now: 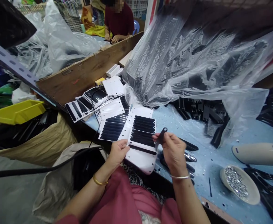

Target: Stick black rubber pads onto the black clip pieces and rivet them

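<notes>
My left hand (118, 152) pinches the left edge of a white backing sheet (141, 160) that bears rows of black rounded strips with holes at their ends. One strip (143, 149) lies apart from the others, low on the sheet. Between the thumb and fingers of my right hand (175, 151) is a single dark strip (161, 137), tilted, with a hole at its top end. It is just off the sheet's right edge. Beside my right wrist lie several dark, shiny flat pieces (190, 157), partly hidden by the hand.
More strip sheets (113, 127) are piled to the left. Clear plastic (173, 62) covers black parts behind. On the right are a bowl of shiny bits (255, 194) and a pale cylindrical object (252, 154). A wooden board (87, 67) separates another person's place. A yellow bin (20, 112) sits left.
</notes>
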The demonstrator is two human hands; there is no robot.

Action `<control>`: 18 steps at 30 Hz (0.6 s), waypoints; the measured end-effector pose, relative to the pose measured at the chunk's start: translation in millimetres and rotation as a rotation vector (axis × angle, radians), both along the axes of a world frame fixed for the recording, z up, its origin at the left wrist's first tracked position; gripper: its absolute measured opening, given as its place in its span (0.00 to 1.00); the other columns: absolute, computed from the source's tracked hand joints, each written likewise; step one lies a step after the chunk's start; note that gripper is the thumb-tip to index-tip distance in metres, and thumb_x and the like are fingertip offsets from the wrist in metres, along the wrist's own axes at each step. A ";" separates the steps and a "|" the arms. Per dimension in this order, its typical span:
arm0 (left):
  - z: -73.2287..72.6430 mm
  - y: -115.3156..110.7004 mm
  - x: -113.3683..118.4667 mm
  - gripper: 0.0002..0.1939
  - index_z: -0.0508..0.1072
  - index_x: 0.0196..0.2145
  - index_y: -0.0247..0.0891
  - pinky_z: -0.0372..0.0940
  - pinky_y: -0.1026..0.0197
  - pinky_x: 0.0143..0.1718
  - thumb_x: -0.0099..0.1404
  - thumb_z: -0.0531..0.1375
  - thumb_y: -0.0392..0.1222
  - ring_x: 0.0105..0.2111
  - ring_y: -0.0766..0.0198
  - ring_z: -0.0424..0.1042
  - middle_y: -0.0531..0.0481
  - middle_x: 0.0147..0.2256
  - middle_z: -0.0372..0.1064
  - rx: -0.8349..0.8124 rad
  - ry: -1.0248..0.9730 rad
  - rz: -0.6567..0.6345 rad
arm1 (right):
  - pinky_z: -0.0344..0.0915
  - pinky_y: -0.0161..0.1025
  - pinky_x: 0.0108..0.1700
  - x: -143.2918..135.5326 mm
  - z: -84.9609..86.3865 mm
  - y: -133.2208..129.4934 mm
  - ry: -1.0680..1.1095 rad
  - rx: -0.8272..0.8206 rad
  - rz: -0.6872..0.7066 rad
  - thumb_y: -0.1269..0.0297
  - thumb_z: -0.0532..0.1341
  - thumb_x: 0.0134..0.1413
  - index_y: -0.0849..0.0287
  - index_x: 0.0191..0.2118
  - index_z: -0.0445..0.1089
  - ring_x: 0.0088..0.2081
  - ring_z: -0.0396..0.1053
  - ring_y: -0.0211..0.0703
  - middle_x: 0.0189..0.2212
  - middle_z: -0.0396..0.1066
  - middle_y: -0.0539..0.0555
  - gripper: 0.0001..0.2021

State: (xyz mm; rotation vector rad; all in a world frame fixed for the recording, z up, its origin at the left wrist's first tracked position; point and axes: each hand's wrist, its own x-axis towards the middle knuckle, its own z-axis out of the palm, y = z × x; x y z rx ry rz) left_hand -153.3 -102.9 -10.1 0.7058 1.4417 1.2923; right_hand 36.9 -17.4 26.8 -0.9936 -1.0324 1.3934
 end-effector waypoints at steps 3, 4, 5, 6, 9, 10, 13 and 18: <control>-1.5 14.0 -12.5 0.15 0.77 0.38 0.33 0.57 0.66 0.22 0.51 0.62 0.39 0.17 0.68 0.60 0.57 0.16 0.60 0.058 0.474 0.017 | 0.74 0.46 0.38 24.7 25.2 9.8 -0.189 0.195 -0.157 0.59 0.64 0.55 0.60 0.38 0.73 0.29 0.75 0.43 0.29 0.76 0.54 0.10; -1.1 17.9 -15.5 0.15 0.77 0.38 0.34 0.57 0.65 0.23 0.50 0.62 0.38 0.18 0.67 0.61 0.57 0.16 0.60 0.088 0.630 0.027 | 0.74 0.45 0.37 31.7 29.1 9.0 -0.320 0.275 -0.154 0.59 0.64 0.54 0.59 0.39 0.74 0.29 0.74 0.43 0.29 0.76 0.53 0.10; 0.1 21.0 -17.0 0.15 0.77 0.38 0.35 0.57 0.65 0.24 0.50 0.63 0.36 0.19 0.66 0.62 0.56 0.17 0.62 0.123 0.757 0.036 | 0.73 0.43 0.35 37.2 30.4 6.6 -0.463 0.365 -0.126 0.60 0.65 0.54 0.58 0.38 0.75 0.30 0.74 0.42 0.29 0.75 0.54 0.09; 2.2 23.3 -16.5 0.14 0.78 0.37 0.37 0.58 0.64 0.24 0.49 0.63 0.36 0.20 0.66 0.63 0.55 0.18 0.63 0.162 0.840 0.047 | 0.72 0.41 0.34 41.3 29.3 2.9 -0.596 0.459 -0.082 0.61 0.64 0.54 0.57 0.38 0.75 0.30 0.73 0.42 0.30 0.75 0.54 0.07; 14.1 25.8 -2.0 0.08 0.77 0.33 0.37 0.60 0.65 0.24 0.53 0.63 0.38 0.21 0.66 0.64 0.54 0.20 0.66 0.244 0.757 0.014 | 0.69 0.40 0.30 45.5 17.7 -10.8 -0.820 0.708 0.010 0.66 0.61 0.57 0.56 0.37 0.75 0.28 0.71 0.42 0.28 0.74 0.55 0.05; 19.6 26.0 6.5 0.07 0.77 0.32 0.37 0.60 0.65 0.23 0.54 0.62 0.39 0.20 0.67 0.65 0.53 0.20 0.67 0.243 0.642 -0.035 | 0.69 0.39 0.29 45.4 13.3 -15.2 -0.844 0.757 0.011 0.67 0.60 0.58 0.56 0.38 0.74 0.28 0.71 0.42 0.27 0.73 0.55 0.06; 37.1 28.7 35.9 0.08 0.76 0.32 0.34 0.63 0.66 0.23 0.55 0.62 0.40 0.21 0.67 0.68 0.52 0.22 0.70 0.173 0.284 -0.190 | 0.66 0.40 0.28 43.7 4.8 -26.3 -0.888 0.818 0.022 0.71 0.58 0.59 0.57 0.41 0.72 0.27 0.69 0.42 0.26 0.71 0.54 0.07; 51.1 38.6 69.6 0.08 0.74 0.28 0.32 0.62 0.66 0.22 0.52 0.65 0.40 0.18 0.69 0.67 0.52 0.20 0.69 0.075 -0.046 -0.330 | 0.66 0.40 0.30 44.2 6.1 -39.1 -0.924 0.816 0.073 0.72 0.57 0.60 0.58 0.42 0.71 0.28 0.68 0.42 0.26 0.70 0.54 0.08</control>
